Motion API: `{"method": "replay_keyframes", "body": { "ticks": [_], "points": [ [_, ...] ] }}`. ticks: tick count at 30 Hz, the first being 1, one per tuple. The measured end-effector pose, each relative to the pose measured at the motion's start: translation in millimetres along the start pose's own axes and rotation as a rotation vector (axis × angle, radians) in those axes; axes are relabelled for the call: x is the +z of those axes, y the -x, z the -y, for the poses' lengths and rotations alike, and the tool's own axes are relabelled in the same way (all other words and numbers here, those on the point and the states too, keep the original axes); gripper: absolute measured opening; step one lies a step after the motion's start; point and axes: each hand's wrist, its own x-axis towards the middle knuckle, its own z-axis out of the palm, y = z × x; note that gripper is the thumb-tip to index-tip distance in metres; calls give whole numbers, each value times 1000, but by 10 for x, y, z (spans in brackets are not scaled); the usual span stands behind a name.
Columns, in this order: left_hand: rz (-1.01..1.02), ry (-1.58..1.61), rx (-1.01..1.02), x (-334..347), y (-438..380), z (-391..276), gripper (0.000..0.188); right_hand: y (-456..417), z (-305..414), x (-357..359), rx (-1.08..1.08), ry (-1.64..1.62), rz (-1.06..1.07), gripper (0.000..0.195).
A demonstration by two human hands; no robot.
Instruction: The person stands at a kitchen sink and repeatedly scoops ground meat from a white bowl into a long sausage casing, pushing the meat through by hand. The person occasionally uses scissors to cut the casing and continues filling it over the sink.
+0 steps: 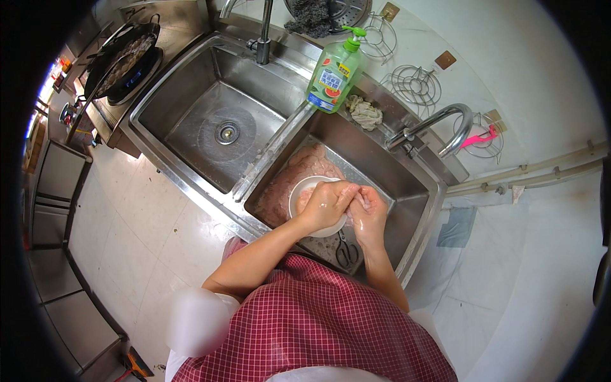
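Note:
Over the right-hand sink basin [415, 205], my two hands meet at the fingertips. My right hand [371, 217] is wrapped around a piece of pale pink raw meat [365, 202]. My left hand [325, 204] is closed against the same piece, its grip partly hidden by its own fingers. Beneath my left hand is a white bowl [295, 193] with pale pink raw pieces in it. A heap of raw pink meat [310, 162] lies on the basin floor, behind and left of the bowl. Black-handled scissors [347, 254] lie near the basin's front wall, their blades partly under the bowl.
A green dish-soap pump bottle [335, 74] stands on the divider's back end, beside a crumpled cloth [364, 112]. The left basin [191, 129] has a drain. Curved faucets [432, 125] rise behind. A wok [125, 62] sits on the stove at far left. Wire racks [414, 86] hang on the wall.

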Motion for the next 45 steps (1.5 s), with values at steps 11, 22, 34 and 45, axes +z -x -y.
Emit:
{"method": "replay_keyframes", "body": {
  "ticks": [11, 22, 34, 45],
  "points": [
    [-54, 505, -432, -55, 66, 318, 39, -44, 118, -225, 233, 69, 271, 19],
    [60, 7, -293, -136, 56, 173, 42, -5, -334, -453, 513, -694, 602, 36],
    [112, 64, -322, -175, 110, 94, 40, 30, -137, -348, 380, -329, 397, 16],
    [323, -57, -76, -134, 126, 81, 22, -60, 27, -374, 282, -116, 276, 8]
  ]
}}
